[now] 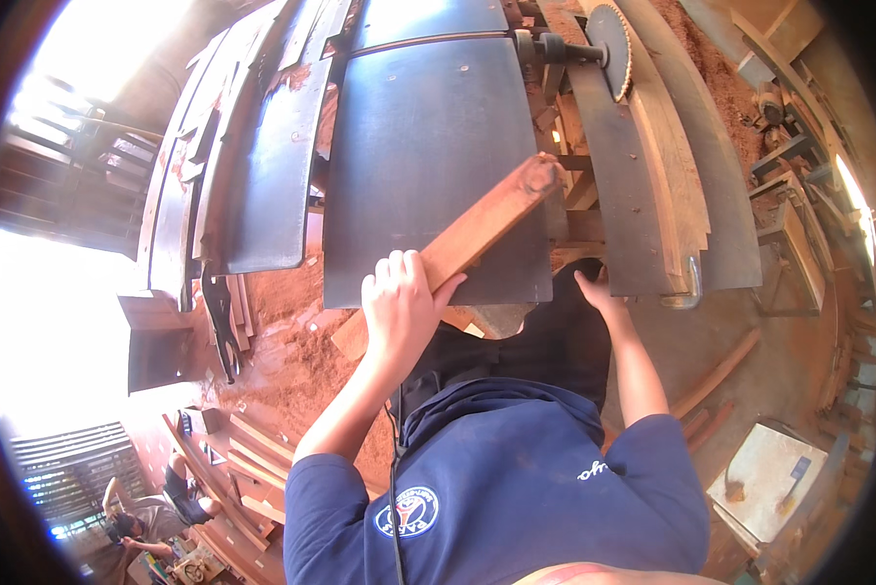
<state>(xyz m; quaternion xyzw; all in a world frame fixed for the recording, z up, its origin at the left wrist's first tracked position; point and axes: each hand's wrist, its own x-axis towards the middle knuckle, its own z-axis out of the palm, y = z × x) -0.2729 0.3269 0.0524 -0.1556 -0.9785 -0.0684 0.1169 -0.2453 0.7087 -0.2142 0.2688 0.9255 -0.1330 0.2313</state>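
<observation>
So the left hand (401,297) has a proper grip on a wooden bar (491,216), fingers curled over it and thumb along the right side, no gap worth mentioning. The right hand (597,290) is just right of center, down by the black trousers (564,341) and near the front edge of the machine. It's half turned away, so honestly I can't tell how far open it is or whether it's touching anything.

The bar sits mid-frame, over the near part of the dark metal surface (428,127). Can't tell if it's actually resting on it. Its long axis runs diagonally: the far end, with a dark knot on it, points to the upper right, close to that plate's right edge. The other end pokes out lower left of the wrist, past the front edge, above reddish sawdust (296,336).

Up in the upper right of the frame there's a round toothed saw blade (610,54) on a shaft, with a long wooden fence (670,175) running down beside it. Another person (140,531) is in the lower left.
</observation>
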